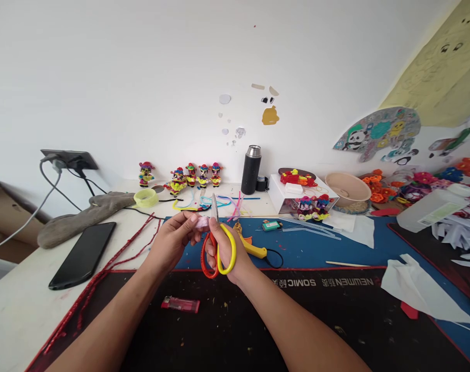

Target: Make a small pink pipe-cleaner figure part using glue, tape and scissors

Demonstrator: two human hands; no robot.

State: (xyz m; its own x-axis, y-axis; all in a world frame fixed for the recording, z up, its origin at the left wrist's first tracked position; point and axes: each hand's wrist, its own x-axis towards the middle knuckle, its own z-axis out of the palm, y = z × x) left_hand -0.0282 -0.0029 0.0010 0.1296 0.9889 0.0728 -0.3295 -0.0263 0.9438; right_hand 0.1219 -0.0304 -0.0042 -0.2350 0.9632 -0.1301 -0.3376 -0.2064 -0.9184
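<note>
My left hand point(179, 231) pinches a small pale pink, soft-looking piece point(202, 222) between thumb and fingers. Its exact kind is too small to make out. Close beside it, my right hand point(224, 245) is closed on a pair of scissors point(234, 252) with one red and one yellow handle loop, blades pointing up and away. The right fingertips are near or touching the pink piece; I cannot tell which. Behind the right wrist lies a yellow glue gun point(256, 250), partly hidden by that hand. A red lighter point(181, 304) lies on the black mat below my hands.
A phone point(82, 255) and red twisted stems point(121, 252) lie at left. Several small figures point(190, 174) line the wall near a black flask point(251, 170). A white box point(276, 192), a beige bowl point(349, 187) and a white bottle point(432, 209) stand at right.
</note>
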